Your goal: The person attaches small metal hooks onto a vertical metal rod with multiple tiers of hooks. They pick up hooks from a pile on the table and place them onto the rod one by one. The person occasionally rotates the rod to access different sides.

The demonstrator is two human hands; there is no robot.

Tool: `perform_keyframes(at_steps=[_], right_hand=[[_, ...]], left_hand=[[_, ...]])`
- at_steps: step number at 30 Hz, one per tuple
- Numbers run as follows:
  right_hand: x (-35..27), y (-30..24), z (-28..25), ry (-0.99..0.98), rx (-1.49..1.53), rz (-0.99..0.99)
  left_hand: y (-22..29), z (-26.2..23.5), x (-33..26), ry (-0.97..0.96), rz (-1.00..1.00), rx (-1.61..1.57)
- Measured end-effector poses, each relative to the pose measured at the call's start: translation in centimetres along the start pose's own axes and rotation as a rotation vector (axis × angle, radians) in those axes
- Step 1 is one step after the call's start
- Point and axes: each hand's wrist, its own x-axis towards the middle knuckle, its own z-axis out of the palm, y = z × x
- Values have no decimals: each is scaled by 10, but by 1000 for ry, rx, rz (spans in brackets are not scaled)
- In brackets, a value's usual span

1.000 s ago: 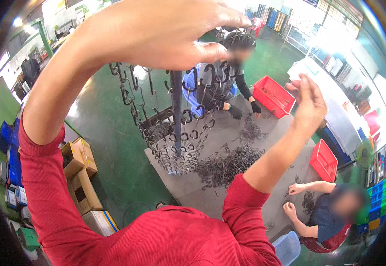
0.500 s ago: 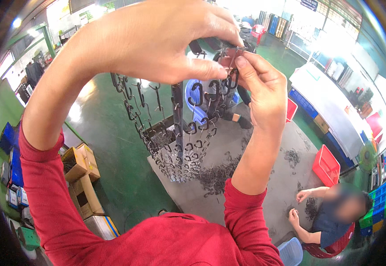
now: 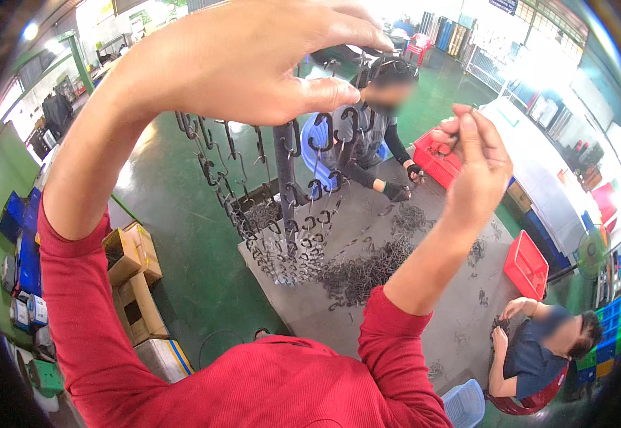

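My left hand [image 3: 253, 68] arches over the top of a hanging rack, its thumb and fingers spread apart. Below and beside it, chains of dark C-shaped metal hooks [image 3: 319, 135] hang in several rows around a dark upright post [image 3: 287, 185]. Off to the right of the rack is my right hand [image 3: 478, 160], raised with thumb and fingertips pinched together; what they hold, if anything, is too small to name. A heap of loose dark hooks [image 3: 378, 271] lies on the grey table [image 3: 303, 307] below.
Two people sit at the table: one beyond the rack [image 3: 364, 143], one at the right [image 3: 531, 357] handling small dark pieces. Red trays [image 3: 526, 265] stand along the table's far right side. A pale blue basket [image 3: 464, 405] is at lower right; cardboard boxes [image 3: 139, 314] stand at left.
My right hand has moved away from the left hand and the rack, to the right. My left thumb and fingers stay spread above the hooks. The person beyond the rack now shows.
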Motion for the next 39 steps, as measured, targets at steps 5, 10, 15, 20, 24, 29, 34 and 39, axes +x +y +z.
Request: perform_keyframes(at_steps=[5,10,15,20,24,29,34,39], right_hand=[[26,15,-75,106,-1098,69],[8,1,-24,-3,-935,-165],[-4,-13,44,-299,40,-51],[0,-14,55,-325,221,72],[-1,-11,52,-221,192,-2],[3,-14,11,-69,50,-34],[30,-7,-55,83,-887,128],[12,1,-52,-135,-1129,-195]], left_hand=[[-12,2,0,8,21,0],[6,-26,11,-169,-123,-54],[-4,-6,8,37,-66,41],[-14,-6,10,49,109,56],[-12,-1,13,53,123,42],[-13,-3,12,-46,52,145],[3,-15,21,-214,-172,-32],[-3,-2,23,-30,-17,23]])
